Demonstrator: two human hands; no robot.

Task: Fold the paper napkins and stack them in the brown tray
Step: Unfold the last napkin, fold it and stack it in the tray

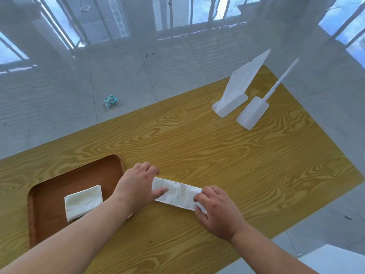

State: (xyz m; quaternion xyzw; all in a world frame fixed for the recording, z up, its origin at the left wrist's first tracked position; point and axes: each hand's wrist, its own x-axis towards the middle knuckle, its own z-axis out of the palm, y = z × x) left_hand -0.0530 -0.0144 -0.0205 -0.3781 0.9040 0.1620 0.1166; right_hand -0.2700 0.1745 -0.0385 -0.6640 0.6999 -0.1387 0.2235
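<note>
- On the desk (pixel 207 147), the biggest thing before us, we see the work partly done: one napkin is being folded and one or more already sit in the tray.
- Toward our left, the brown tray (pixel 59 186) holds a small stack of folded napkins (pixel 84 204); how many sheets are in it we cannot tell, and our left forearm covers the tray's near right corner.
- Across the middle lies a napkin (pixel 177 192) folded into a long strip, flat on the desk just beside the tray; we judge it needs at least one more fold, then a move to the stack.
- Our left hand (pixel 136 184) presses flat on the strip's left end, fingers spread, pinching nothing.
- Our right hand (pixel 217 208) has its fingertips closed on the strip's right end, which curls up a little.
- At the far end stand two white plastic holders (pixel 237 91); whether they keep more napkins is hard to make out.
- On the floor lies a crumpled wrapper (pixel 110 100).
</note>
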